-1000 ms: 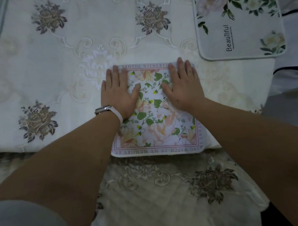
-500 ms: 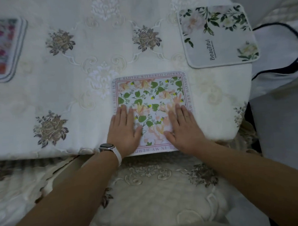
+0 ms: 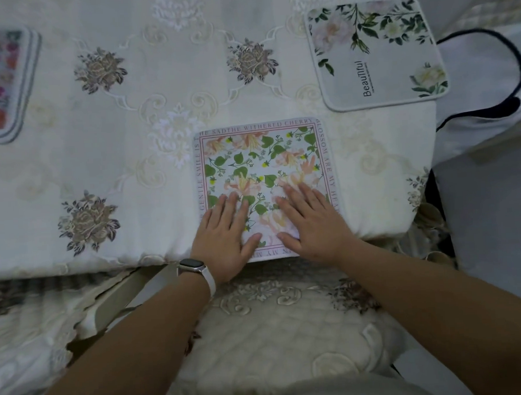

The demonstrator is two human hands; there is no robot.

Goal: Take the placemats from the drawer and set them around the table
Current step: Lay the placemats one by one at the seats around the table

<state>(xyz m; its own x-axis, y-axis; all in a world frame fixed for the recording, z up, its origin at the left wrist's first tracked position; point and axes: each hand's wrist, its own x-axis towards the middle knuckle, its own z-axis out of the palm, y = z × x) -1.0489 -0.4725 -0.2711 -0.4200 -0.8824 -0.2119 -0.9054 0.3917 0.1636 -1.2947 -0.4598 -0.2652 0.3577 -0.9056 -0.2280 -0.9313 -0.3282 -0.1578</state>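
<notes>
Since a second ago my left hand [image 3: 225,237] (watch [image 3: 193,264] on its wrist) and right hand [image 3: 311,222] have slid back toward me. Both press flat, fingers straight, on the floral placemat [image 3: 260,161], which lies at the table's [image 3: 102,162] near edge.

Cream tablecloth [image 3: 133,179] with grey-brown embroidered roses, centre placemat [image 3: 263,155] white with pink lilies, green leaves, pink border line, upper-right placemat [image 3: 376,72] pale grey with white blooms, dark green leaves, upper-left placemat [image 3: 0,83] pink and red floral, grey-striped edge, white watch strap [image 3: 210,282]
</notes>
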